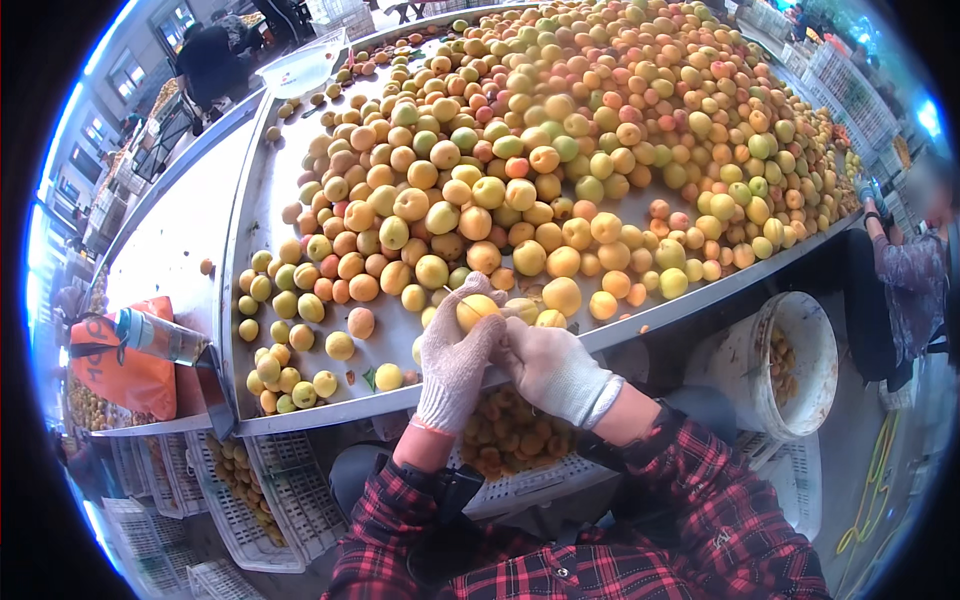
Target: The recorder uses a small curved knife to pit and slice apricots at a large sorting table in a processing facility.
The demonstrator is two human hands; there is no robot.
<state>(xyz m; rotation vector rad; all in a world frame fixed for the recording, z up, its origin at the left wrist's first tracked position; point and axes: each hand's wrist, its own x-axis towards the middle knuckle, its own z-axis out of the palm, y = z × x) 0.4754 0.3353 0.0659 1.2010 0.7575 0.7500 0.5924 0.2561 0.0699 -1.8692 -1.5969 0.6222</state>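
Note:
My left hand point(454, 360), in a knitted work glove, grips a yellow apricot point(477, 310) between thumb and fingers. A thin dark line runs across the fruit. My right hand point(559, 367), also gloved, is pressed against the left thumb beside the fruit. Its fingers are curled, and whatever they may hold is hidden. Both hands are over the front rim of a metal sorting table point(330, 416). A large heap of apricots point(480, 187) covers much of the table. Below my hands, a white plastic crate point(517, 491) holds apricot pieces point(517, 431).
On the right stands a white bucket point(810, 360) with fruit inside. Plastic crates point(247, 495) stand at lower left. A clear bottle point(169, 337) and an orange bag point(142, 375) lie left of a divider. Another person point(911, 277) is at right; yellow cord point(874, 480) lies on the floor.

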